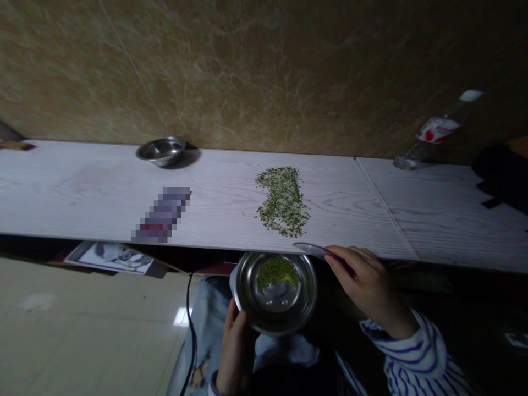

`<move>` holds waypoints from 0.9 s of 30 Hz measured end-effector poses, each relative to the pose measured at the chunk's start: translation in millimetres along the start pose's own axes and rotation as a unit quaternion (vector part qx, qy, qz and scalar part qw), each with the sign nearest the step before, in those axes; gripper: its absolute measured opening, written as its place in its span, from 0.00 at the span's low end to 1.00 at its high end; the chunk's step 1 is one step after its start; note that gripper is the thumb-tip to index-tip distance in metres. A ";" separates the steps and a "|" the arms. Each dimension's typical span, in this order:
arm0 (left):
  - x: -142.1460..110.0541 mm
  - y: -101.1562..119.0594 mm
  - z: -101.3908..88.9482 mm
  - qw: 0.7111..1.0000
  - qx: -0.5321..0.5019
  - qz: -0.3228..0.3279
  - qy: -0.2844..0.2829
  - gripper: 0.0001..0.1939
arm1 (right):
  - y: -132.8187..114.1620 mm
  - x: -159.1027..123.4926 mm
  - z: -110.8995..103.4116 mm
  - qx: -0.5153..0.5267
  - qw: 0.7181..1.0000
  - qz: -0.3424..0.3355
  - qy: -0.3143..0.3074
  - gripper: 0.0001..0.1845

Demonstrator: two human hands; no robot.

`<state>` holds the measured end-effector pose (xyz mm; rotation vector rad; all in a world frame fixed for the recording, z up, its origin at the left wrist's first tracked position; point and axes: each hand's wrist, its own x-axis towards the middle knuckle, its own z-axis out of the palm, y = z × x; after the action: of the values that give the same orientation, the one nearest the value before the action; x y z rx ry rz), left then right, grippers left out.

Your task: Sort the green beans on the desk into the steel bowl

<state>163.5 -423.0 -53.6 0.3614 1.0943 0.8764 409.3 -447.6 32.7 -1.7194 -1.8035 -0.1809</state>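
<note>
My left hand (236, 347) grips the rim of a steel bowl (275, 308) held over my lap, just below the table's front edge. Small green beans (277, 273) lie in the bowl's far half. My right hand (367, 283) is closed on a thin, flat, clear scraper (310, 248), whose blade rests at the table's edge right above the bowl. A loose patch of the same green beans (284, 201) is spread on the white wooden table (82, 192), a little beyond the scraper.
A second steel bowl (161, 150) stands at the table's back, left of centre. A plastic bottle (437, 132) leans against the wall at the right. A blurred flat object (161, 214) lies near the front edge. A dark item (501, 173) sits at far right.
</note>
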 end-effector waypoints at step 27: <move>-12.3 3.1 26.5 0.991 0.122 -0.047 0.010 0.35 | 33.0 8.5 -4.5 -0.052 0.998 0.000 0.046 0.08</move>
<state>183.3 -426.4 -32.1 0.5002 1.2317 0.6655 442.3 -438.1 30.1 -1.7532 -1.7531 -0.3546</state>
